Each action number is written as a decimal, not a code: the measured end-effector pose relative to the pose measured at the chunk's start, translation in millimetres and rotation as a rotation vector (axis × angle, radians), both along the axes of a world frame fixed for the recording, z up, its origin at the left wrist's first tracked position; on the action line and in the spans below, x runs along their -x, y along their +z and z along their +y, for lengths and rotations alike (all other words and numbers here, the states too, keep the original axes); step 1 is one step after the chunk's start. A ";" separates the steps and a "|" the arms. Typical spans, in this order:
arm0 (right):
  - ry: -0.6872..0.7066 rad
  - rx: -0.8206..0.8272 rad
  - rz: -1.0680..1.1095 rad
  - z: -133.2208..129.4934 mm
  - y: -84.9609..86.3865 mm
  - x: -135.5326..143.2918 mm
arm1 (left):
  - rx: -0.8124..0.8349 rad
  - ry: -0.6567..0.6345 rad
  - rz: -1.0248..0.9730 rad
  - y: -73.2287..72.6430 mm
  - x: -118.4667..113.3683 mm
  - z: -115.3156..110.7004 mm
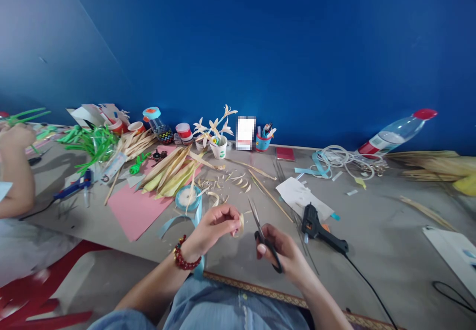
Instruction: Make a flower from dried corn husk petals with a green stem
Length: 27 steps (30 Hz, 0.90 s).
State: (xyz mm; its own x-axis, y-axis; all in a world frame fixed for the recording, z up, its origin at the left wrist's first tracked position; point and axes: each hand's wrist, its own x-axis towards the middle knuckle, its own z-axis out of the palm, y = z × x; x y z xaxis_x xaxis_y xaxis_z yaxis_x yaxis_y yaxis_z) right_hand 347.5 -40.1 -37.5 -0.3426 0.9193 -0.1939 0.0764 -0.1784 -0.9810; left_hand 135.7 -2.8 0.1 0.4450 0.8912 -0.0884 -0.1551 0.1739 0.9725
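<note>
While at least 4 pale flowers (213, 124) stand in the cup (219, 149) near the wall (297, 62), material at other stages lies around it. The flowers, on thin stems, appear fully formed and represent the most advanced work visible. Between the cup and the body, the left hand (219, 226) pinches 1 small, pale, curved piece (241, 223) between thumb and fingers; the piece is probably cut husk and seems to be at the shaping stage, attached to no stem. To the right of the piece, and likewise nearer the body than the cup, the right hand (278, 250) grips the scissors (256, 217), blades pointing away from the body; whether the blades are parted cannot be told.

Just in front of the cup and to its right, loose curled scraps (243, 185) suggest that some cutting is done; which are petals and which are waste is unclear. To the left of the cup, whole husks (169, 173) lie uncut on pink paper (137, 211). The ribbon roll (187, 198) lies in front of the cup, to its left; the glue gun (316, 228) rests farther right, in neither hand. Joining this piece to others appears undone.
</note>
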 end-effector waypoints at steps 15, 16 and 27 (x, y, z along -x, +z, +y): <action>-0.063 -0.426 -1.150 -8.2 -16.7 -15.4 | 0.078 0.119 -0.113 -13.1 -6.0 -3.1; -0.065 -0.443 -1.177 -9.3 -17.2 -16.7 | 0.072 0.133 -0.104 -12.7 -5.1 -3.1; 0.121 -0.363 -1.355 9.4 2.2 -10.0 | 0.060 0.196 -0.081 -13.8 -2.7 -4.5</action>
State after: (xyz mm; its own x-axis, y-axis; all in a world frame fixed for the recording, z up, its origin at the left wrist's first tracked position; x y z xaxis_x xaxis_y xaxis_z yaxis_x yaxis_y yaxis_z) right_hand 357.5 -30.7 -35.2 -0.1632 0.9672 -0.1945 0.9823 0.1408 -0.1239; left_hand 138.4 -7.3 -13.7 0.2711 0.9556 -0.1153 -0.2690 0.1902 0.9442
